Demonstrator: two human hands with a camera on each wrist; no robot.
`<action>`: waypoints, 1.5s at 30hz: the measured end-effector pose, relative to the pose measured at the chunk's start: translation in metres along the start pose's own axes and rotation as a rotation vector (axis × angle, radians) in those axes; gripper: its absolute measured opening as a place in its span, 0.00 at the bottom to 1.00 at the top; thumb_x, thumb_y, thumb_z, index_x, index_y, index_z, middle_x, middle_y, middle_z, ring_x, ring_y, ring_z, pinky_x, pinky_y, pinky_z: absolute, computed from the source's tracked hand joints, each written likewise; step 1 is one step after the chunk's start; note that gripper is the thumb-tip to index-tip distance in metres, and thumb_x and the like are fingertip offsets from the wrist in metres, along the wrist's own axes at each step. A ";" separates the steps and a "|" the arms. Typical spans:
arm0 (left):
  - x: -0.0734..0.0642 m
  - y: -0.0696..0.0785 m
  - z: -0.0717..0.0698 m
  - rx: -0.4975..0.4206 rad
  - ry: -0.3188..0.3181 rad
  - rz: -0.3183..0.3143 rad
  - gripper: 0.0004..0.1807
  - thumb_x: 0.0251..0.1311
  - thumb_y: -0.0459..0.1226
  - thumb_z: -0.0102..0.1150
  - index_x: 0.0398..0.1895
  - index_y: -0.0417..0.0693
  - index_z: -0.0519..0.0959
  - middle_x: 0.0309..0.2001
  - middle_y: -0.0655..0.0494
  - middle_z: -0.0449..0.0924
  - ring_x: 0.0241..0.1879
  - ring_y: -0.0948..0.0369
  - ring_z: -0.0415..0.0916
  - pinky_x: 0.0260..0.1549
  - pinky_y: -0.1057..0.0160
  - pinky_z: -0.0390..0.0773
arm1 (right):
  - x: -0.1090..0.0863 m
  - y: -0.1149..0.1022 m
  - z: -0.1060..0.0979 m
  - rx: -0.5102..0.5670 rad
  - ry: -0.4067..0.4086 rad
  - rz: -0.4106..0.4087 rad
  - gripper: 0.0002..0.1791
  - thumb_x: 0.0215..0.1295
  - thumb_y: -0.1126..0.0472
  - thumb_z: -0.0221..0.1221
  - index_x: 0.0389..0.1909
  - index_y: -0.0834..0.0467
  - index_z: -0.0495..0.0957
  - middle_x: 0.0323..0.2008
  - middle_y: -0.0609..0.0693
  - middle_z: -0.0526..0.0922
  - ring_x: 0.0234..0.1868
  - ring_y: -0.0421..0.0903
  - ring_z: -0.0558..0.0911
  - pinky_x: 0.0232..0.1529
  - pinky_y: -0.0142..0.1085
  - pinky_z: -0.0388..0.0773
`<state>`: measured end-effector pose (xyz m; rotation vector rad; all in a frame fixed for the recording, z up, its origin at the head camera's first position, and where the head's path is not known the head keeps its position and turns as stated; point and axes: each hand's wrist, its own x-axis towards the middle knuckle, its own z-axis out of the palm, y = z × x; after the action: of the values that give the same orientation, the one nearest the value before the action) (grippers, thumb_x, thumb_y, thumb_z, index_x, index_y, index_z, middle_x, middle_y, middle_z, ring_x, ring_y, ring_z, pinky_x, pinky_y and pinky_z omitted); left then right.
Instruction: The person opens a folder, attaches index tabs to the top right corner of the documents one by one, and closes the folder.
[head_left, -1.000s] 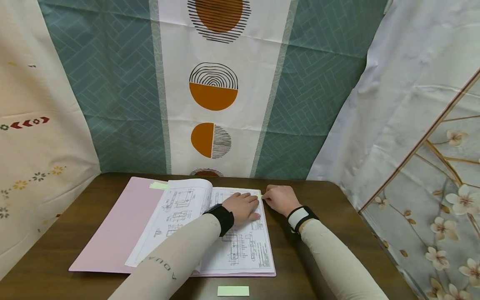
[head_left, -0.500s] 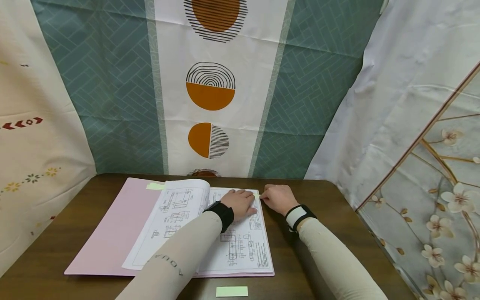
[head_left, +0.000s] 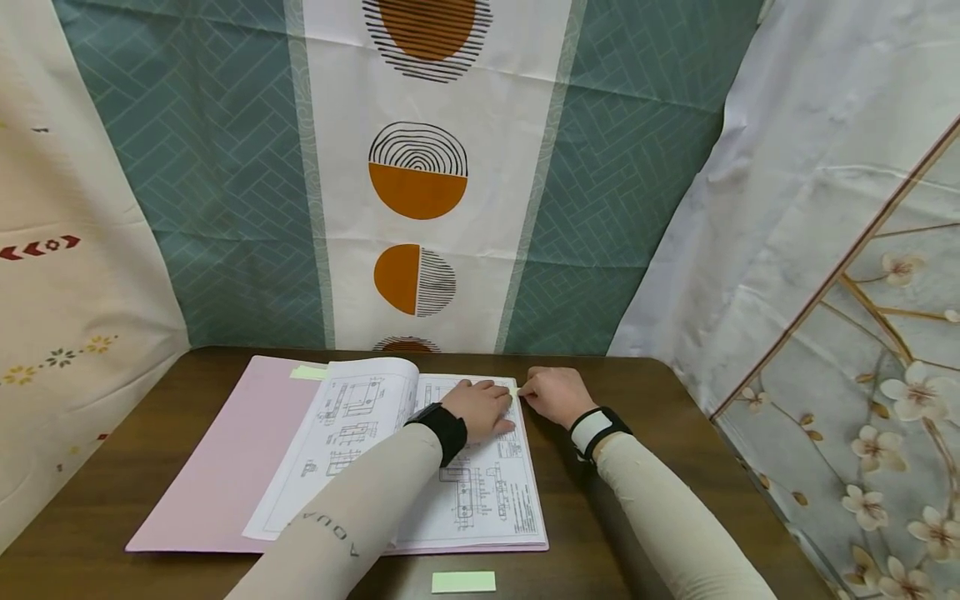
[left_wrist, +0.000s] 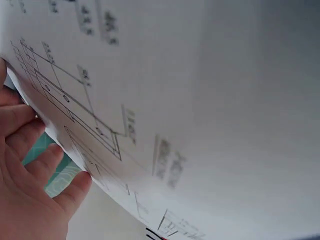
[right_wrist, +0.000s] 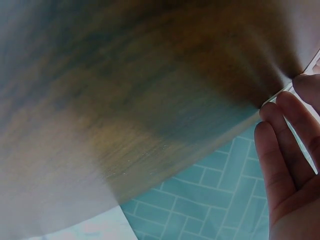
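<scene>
Printed technical drawings fill the pages of an open pink folder on the brown table. My left hand rests on the upper part of the right-hand page, fingers extended. Close by, my right hand is at that page's upper right edge, fingertips pinching a small pale green sticky note there, mostly covered. In the left wrist view, the left hand has its fingers spread against the page. Thumb and fingers of the right hand meet at an edge in the right wrist view.
Another pale green sticky note shows at the folder's upper left. A loose green sticky note lies on the table near its front edge. Patterned curtains hang behind and at both sides.
The head view has shifted slightly, so the scene sits a little further left. Both hands stay at about the same places on the page.
</scene>
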<state>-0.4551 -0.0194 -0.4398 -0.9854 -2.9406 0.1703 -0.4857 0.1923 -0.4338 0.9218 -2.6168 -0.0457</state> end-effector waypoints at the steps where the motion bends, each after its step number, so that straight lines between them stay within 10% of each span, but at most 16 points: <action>1: 0.000 0.000 0.001 -0.009 -0.005 -0.011 0.37 0.83 0.63 0.49 0.83 0.56 0.71 0.81 0.60 0.70 0.82 0.55 0.64 0.76 0.44 0.67 | 0.000 0.000 0.000 0.004 -0.003 -0.003 0.09 0.67 0.62 0.77 0.46 0.49 0.96 0.31 0.43 0.82 0.27 0.40 0.78 0.28 0.39 0.77; 28: -0.001 0.010 -0.006 -0.001 -0.018 -0.154 0.38 0.80 0.65 0.53 0.81 0.54 0.74 0.80 0.58 0.72 0.79 0.54 0.66 0.72 0.44 0.71 | 0.000 -0.007 -0.004 0.018 -0.049 0.050 0.09 0.69 0.63 0.76 0.48 0.51 0.96 0.34 0.46 0.84 0.31 0.45 0.83 0.33 0.42 0.82; 35: -0.031 0.016 -0.014 0.088 0.078 -0.128 0.34 0.77 0.64 0.59 0.72 0.53 0.82 0.69 0.56 0.82 0.68 0.54 0.78 0.63 0.47 0.79 | -0.005 -0.010 -0.010 0.050 -0.110 0.089 0.12 0.71 0.63 0.74 0.53 0.53 0.94 0.45 0.49 0.88 0.44 0.48 0.88 0.45 0.45 0.87; 45: -0.109 0.041 -0.036 0.092 0.108 -0.049 0.26 0.72 0.60 0.70 0.54 0.49 0.89 0.50 0.55 0.89 0.49 0.55 0.85 0.50 0.53 0.85 | -0.021 -0.023 -0.012 0.095 -0.140 0.096 0.13 0.73 0.63 0.73 0.56 0.54 0.92 0.49 0.50 0.88 0.46 0.48 0.88 0.50 0.45 0.87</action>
<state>-0.3409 -0.0493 -0.4083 -0.8809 -2.8281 0.2400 -0.4524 0.1876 -0.4327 0.8502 -2.8110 0.0406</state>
